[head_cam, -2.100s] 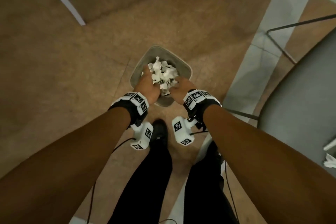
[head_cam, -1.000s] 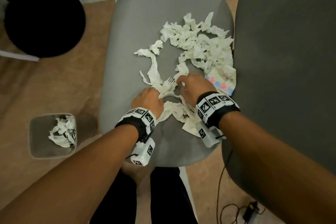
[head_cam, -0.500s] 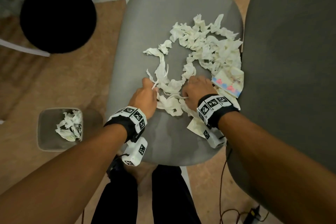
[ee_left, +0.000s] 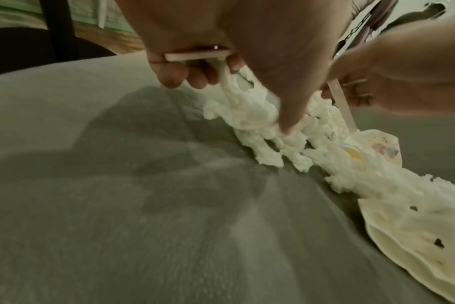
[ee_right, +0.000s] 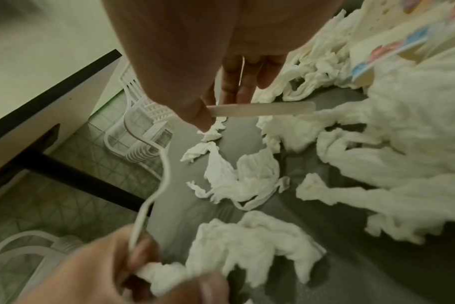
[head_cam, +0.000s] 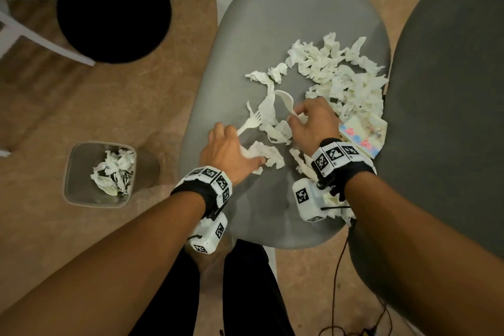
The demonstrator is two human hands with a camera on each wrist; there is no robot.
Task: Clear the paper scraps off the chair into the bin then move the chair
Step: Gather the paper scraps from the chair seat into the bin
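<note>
White paper scraps (head_cam: 341, 82) lie heaped on the grey chair seat (head_cam: 272, 22), mostly at its right side. My left hand (head_cam: 229, 147) grips the handle of a white plastic fork (head_cam: 251, 123) together with a crumpled scrap (head_cam: 261, 154); the left wrist view shows its fingers (ee_left: 195, 76) curled round the handle. My right hand (head_cam: 311, 123) pinches the handle (ee_right: 262, 110) of a white plastic spoon (head_cam: 286, 102) just above the scraps. The small grey bin (head_cam: 79, 172) stands on the floor left of the chair, with scraps inside.
A colourful printed card (head_cam: 362, 136) lies among the scraps at the seat's right edge. A dark grey chair (head_cam: 450, 117) stands close on the right. A black round stool (head_cam: 113, 8) sits at the back left. A cable (head_cam: 338, 267) trails on the floor by my legs.
Both hands went from the bin to the chair seat and dug into the scraps. They now hold a fork and a spoon lifted out of the paper.
</note>
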